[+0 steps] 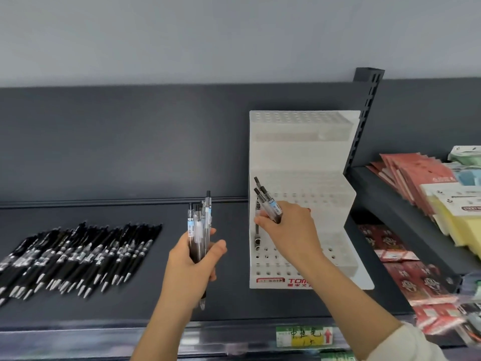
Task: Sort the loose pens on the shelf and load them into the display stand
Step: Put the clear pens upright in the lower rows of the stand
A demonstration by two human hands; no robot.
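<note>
Right hand [289, 230] pinches three pens [268, 207] over the display stand [299, 162], lower-left holes; one pen [257, 234] already seated. Left hand [192, 259] grips a clear-pen bundle [199, 230] upright. Risk: feeding several at once, tips likely splay, miss holes, drop. Black pens [78, 251] lie loose on the shelf [247, 303], left. Packets [406, 183] crowd the stand's right.

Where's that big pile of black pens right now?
The black pens lie on the dark shelf at the left of the head view, left of the left hand gripping clear pens.
</note>
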